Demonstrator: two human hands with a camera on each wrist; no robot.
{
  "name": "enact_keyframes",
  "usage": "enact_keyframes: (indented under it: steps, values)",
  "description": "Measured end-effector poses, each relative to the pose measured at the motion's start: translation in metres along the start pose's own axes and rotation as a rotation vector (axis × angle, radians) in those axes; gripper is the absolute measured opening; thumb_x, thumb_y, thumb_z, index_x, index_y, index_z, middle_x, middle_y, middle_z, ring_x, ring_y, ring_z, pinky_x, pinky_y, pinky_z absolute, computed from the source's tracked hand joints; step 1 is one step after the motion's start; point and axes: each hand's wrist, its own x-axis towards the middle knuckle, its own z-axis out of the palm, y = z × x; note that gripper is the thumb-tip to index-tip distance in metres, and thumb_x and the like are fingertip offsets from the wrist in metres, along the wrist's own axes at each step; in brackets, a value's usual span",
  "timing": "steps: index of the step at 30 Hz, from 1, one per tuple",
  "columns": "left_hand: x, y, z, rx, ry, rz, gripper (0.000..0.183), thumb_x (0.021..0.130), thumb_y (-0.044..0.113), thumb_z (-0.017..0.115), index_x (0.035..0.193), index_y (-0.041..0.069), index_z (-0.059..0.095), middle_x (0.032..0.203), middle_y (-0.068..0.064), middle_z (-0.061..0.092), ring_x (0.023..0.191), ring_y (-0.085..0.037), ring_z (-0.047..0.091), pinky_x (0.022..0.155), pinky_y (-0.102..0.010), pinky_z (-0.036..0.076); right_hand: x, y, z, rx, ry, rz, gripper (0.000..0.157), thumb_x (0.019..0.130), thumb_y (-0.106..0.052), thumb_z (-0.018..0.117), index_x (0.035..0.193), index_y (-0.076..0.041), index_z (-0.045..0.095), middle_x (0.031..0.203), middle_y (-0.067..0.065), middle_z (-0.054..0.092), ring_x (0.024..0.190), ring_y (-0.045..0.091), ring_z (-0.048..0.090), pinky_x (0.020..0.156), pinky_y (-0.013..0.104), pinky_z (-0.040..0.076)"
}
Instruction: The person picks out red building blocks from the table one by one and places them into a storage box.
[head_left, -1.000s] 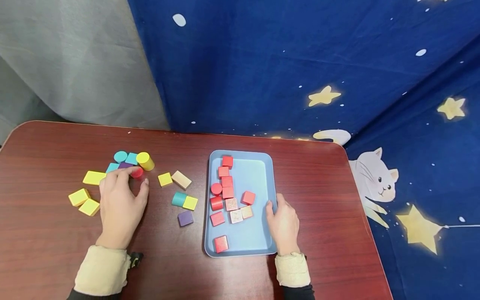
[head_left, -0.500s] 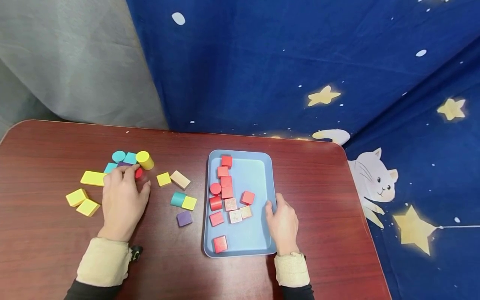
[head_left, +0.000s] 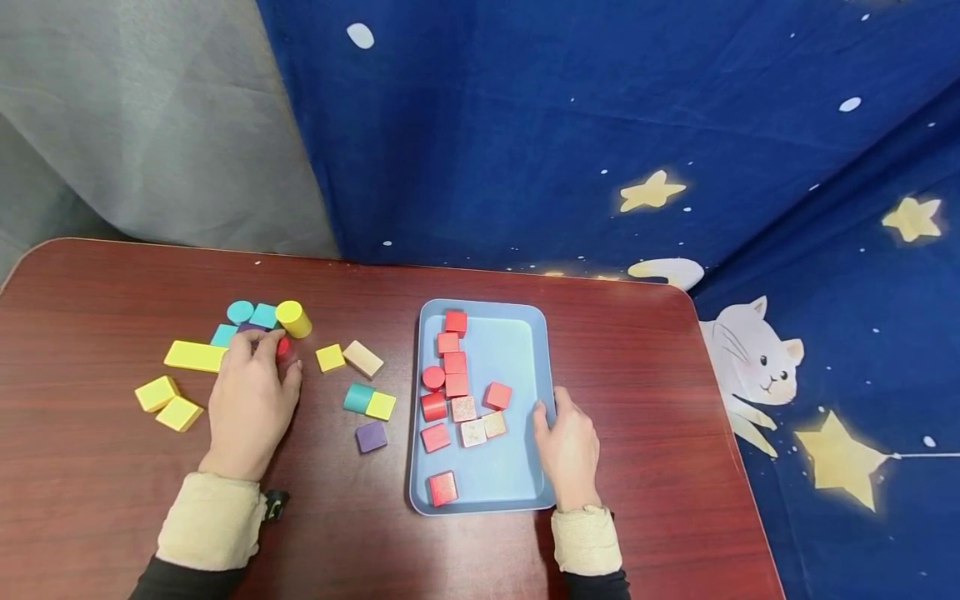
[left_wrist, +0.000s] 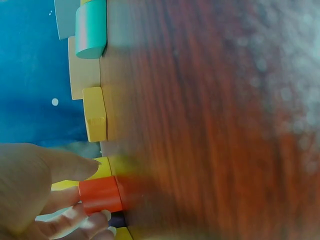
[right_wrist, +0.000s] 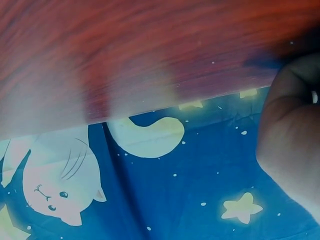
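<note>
My left hand reaches into the block cluster at the left, its thumb and fingertips on either side of a red cylinder block. In the head view the fingers partly hide that block and a purple block beside it. A standing yellow cylinder, a turquoise disc-topped block and other turquoise blocks lie just beyond. My right hand holds the right rim of a light blue tray, thumb over the inner side. Red blocks and a few pale ones lie inside the tray.
Yellow blocks lie left of my left hand. Between hand and tray are a plain wooden block, a teal half-round block, yellow blocks and a purple block. A blue starry curtain hangs behind the table.
The red cylinder block has shifted slightly right, toward the left thumb, and my left hand has edged right and away from me. The right hand and tray stay put.
</note>
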Motion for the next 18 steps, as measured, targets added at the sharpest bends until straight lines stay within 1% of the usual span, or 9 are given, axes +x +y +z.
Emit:
enact_keyframes:
  steps: [4,8,12,18]
  values:
    - [-0.0001,0.0008,0.0000,-0.002,0.014,-0.014,0.038,0.088,0.003,0.069,0.124,-0.009,0.062,0.118,-0.028,0.054,0.102,-0.048,0.058,0.083,-0.065,0.051,0.0000,0.0000,-0.0005,0.002,-0.001,0.000,0.023,0.094,-0.025,0.063,0.110,-0.008,0.065,0.087,0.018,0.072,0.080,0.042,0.070,0.059,0.056,0.051]
    - [-0.0015,0.0017,-0.0003,0.011,-0.037,-0.019,0.033,0.088,0.005,0.071,0.117,-0.009,0.064,0.108,-0.027,0.058,0.096,-0.047,0.060,0.078,-0.064,0.052,-0.0005,0.0000,-0.0020,0.004,0.004,0.006,0.023,0.094,-0.025,0.063,0.110,-0.009,0.066,0.087,0.018,0.072,0.080,0.042,0.071,0.059,0.056,0.051]
    - [-0.0034,0.0015,-0.0007,0.019,-0.075,-0.003,0.030,0.086,0.007,0.075,0.109,-0.011,0.065,0.099,-0.027,0.059,0.091,-0.045,0.058,0.077,-0.063,0.052,-0.0008,-0.0003,-0.0030,0.008,0.003,0.007,0.022,0.094,-0.024,0.064,0.110,-0.009,0.066,0.087,0.018,0.072,0.079,0.041,0.070,0.057,0.055,0.050]
    - [-0.0038,0.0004,-0.0016,0.018,-0.078,-0.007,0.030,0.086,0.006,0.075,0.109,-0.012,0.065,0.100,-0.028,0.059,0.092,-0.045,0.058,0.079,-0.062,0.052,0.0000,-0.0021,-0.0034,0.007,-0.010,0.005,0.022,0.094,-0.023,0.064,0.109,-0.008,0.066,0.086,0.018,0.072,0.077,0.041,0.070,0.055,0.053,0.049]
